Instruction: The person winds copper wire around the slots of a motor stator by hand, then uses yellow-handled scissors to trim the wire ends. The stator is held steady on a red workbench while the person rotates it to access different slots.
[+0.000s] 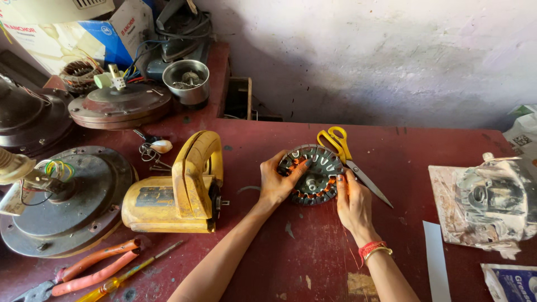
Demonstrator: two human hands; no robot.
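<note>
Nearest the person, red-handled pliers (92,268) and a yellow screwdriver (126,273) lie at seven o'clock on the red worktop (302,251). At the centre, the left hand (277,182) and right hand (352,204) clasp a round motor stator (313,170) with copper windings from nine and three o'clock. A yellow power tool (179,190) sits at nine o'clock, yellow-handled scissors (344,151) touch the stator at one o'clock, and a steel bowl (186,81) stands farther at eleven.

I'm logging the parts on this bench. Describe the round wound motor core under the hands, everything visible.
The motor core is a round, flat disc lying on the red table. Grey metal teeth ring its rim, with orange-copper windings showing between them and a dark hub with a hole at the centre. The left hand grips its left edge; the right hand rests fingers on its right edge. Yellow-handled scissors lie against its upper right side.
</note>
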